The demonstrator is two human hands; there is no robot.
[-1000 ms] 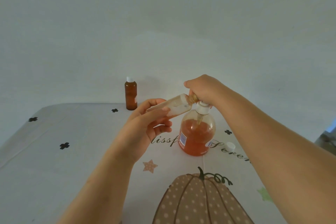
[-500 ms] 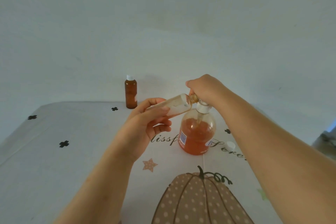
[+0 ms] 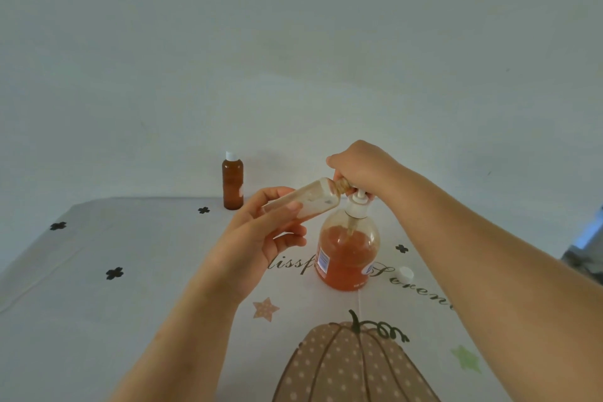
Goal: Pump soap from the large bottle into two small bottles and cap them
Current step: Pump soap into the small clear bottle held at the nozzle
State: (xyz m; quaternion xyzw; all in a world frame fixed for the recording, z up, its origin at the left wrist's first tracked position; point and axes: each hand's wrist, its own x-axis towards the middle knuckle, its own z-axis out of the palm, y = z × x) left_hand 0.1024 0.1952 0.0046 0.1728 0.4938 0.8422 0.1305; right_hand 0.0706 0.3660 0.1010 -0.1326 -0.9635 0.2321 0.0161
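Note:
A large clear bottle (image 3: 347, 254) of orange soap stands on the table, its white pump neck showing. My right hand (image 3: 362, 166) is closed over the pump head from above. My left hand (image 3: 261, 232) holds a small clear bottle (image 3: 306, 201), tilted almost flat, with its open neck pressed against the pump spout under my right hand. A second small bottle (image 3: 233, 184), amber with a white cap on, stands upright at the back of the table. A loose white cap (image 3: 405, 273) lies on the cloth to the right of the large bottle.
The table (image 3: 98, 320) wears a pale cloth printed with a pumpkin, stars, black clovers and script lettering. Its far edge meets a plain wall just behind the amber bottle. A dark object shows at the right frame edge.
Both hands stay in place on the pump and the small bottle. The pump neck shows a little more below my right hand than before.

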